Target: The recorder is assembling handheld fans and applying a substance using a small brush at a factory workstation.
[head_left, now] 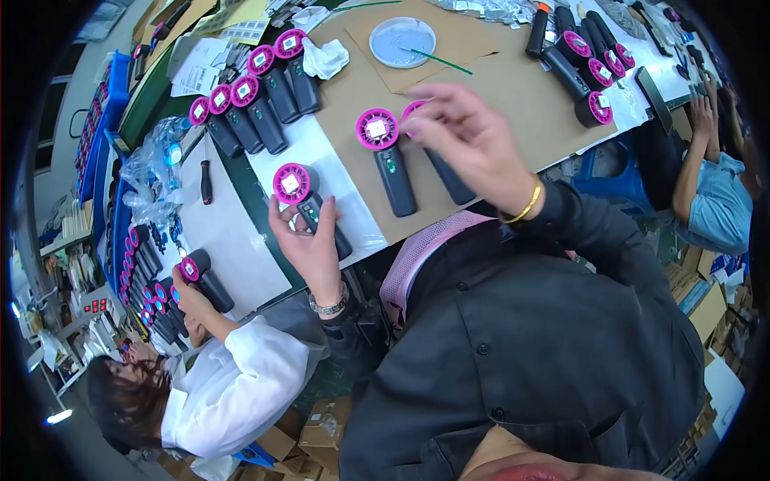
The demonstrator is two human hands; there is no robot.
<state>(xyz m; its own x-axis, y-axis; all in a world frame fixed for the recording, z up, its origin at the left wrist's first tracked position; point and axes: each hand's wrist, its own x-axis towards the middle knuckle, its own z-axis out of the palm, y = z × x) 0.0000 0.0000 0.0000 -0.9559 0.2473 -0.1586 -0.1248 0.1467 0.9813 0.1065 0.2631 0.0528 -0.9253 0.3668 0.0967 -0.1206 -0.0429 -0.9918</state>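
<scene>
My left hand point(309, 248) grips a black hair-dryer-shaped device point(292, 186) by its handle, just below the pink ring head. A green circuit board shows in the handle's opening. My right hand point(473, 144) is over a second such device point(449, 178), fingers bent and thumb and fingertips close together near its pink head. Whatever may be between those fingertips is too small to make out. Between my hands a third device point(395, 180) lies on the brown board, a white square at its pink ring's centre.
Several similar devices point(257, 120) lie in a row at the back left, beside a white cloth point(326, 59). A round dish point(403, 42) with a green stick stands at the back. More devices point(568, 70) lie at the right. A screwdriver point(206, 183) lies left; a co-worker's hand point(192, 301) is near.
</scene>
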